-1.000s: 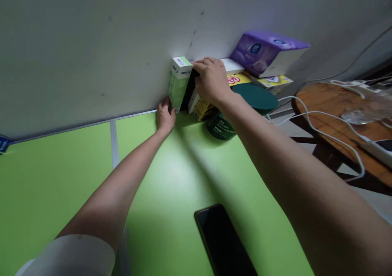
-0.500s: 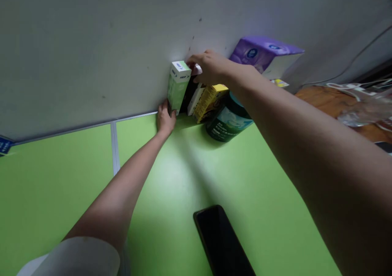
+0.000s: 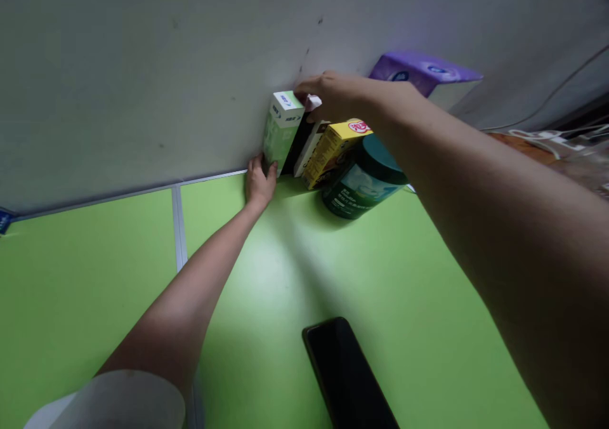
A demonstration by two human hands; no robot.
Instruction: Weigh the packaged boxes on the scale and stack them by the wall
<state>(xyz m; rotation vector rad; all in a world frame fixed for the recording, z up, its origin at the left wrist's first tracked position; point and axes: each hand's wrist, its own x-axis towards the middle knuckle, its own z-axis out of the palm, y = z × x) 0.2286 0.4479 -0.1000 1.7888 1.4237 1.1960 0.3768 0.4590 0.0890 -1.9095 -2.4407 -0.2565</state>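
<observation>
A tall light-green and white box stands against the wall. My left hand is at its lower left, fingers apart around the bottom edge. My right hand reaches over a dark box just right of it, with its fingers curled at the top around a small pale pink piece. Whether the fingers grip the dark box cannot be made out. Beside these stand a white box, a yellow box and a dark green tub with a teal lid.
A black phone lies on the green table near the front. Behind my right forearm is a purple package. White cables lie at the far right, and a blue item sits at the left edge.
The view has shifted slightly. My right forearm has moved up and right, so more of the tub's lid and the yellow box's top shows. My left hand stays by the green and white box.
</observation>
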